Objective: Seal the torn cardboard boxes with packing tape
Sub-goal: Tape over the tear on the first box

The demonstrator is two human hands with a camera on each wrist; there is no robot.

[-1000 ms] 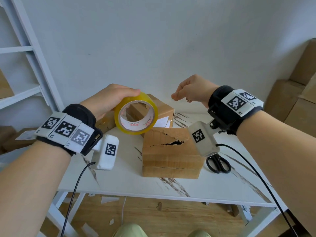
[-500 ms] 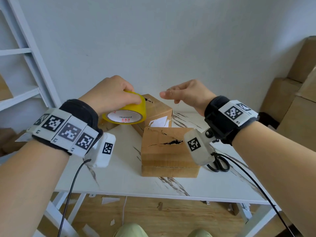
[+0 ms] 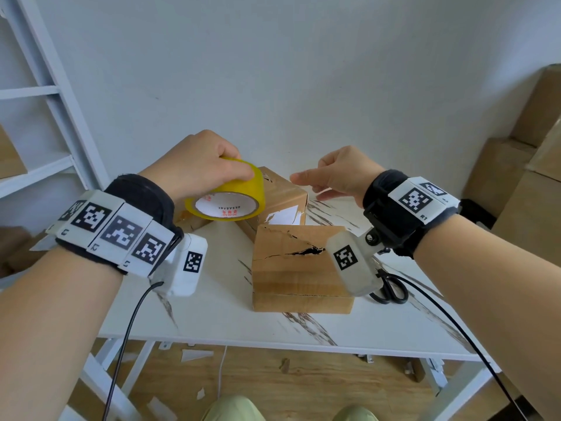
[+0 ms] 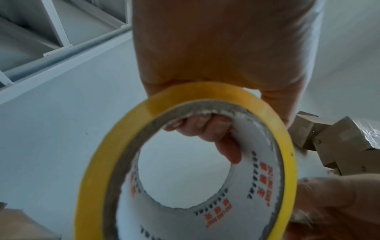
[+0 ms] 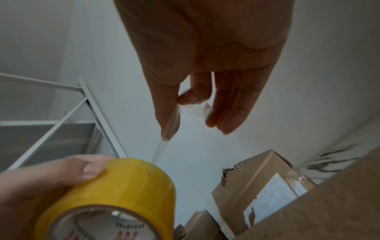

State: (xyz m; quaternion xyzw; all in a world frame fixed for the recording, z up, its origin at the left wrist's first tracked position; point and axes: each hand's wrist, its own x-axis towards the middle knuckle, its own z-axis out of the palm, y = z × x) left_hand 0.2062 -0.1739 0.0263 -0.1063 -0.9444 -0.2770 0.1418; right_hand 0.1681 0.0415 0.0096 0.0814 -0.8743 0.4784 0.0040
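From the head view, the left hand (image 3: 202, 165) grips the yellow tape roll (image 3: 226, 194) above the white table (image 3: 218, 311), left of the right hand (image 3: 340, 174), which pinches a clear strip. The torn box (image 3: 299, 268) sits near, below both hands, a jagged split across its top. In the left wrist view, fingers (image 4: 207, 129) curl through the roll's core. In the right wrist view, thumb and forefinger pinch the tape strip (image 5: 164, 141), drawn taut from the roll.

Black wristbands (image 3: 394, 208), checkered tags, white cameras (image 3: 353, 262)
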